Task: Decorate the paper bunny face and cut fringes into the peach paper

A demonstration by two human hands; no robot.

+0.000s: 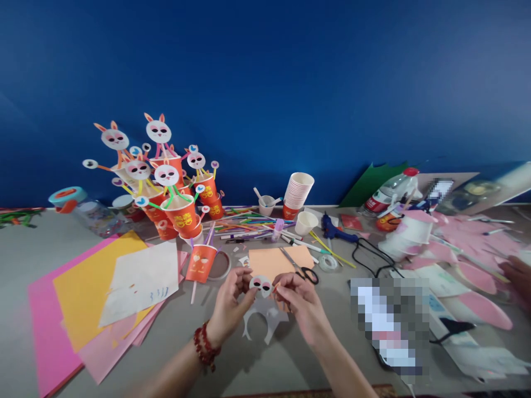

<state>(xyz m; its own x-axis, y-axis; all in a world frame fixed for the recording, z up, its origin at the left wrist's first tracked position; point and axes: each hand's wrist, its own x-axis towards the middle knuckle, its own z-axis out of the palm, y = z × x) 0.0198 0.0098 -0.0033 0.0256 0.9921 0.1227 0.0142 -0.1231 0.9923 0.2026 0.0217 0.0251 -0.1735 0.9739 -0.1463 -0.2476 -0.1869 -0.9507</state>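
My left hand [227, 305] pinches the left edge of a round white paper rabbit face [260, 283] with dark eyes and pink shading above them. Between the thumb and fingers of my right hand [302, 303] is a small orange paper piece [276, 287], close against the face's right side; whether they touch I cannot tell. Beneath the hands lies a white paper scrap [271, 325] with a round hole cut out. Just beyond, black-handled scissors [307, 273] rest on a light orange sheet [262, 258].
Red cups with rabbit heads [179, 216] are stacked at the back left. Coloured paper sheets [66, 309] spread on the left. A blue glue gun [337, 229], a cup stack [299, 190] and a phone [388, 326] stand or lie rightward. Another person's hand [516, 279] is at the right edge.
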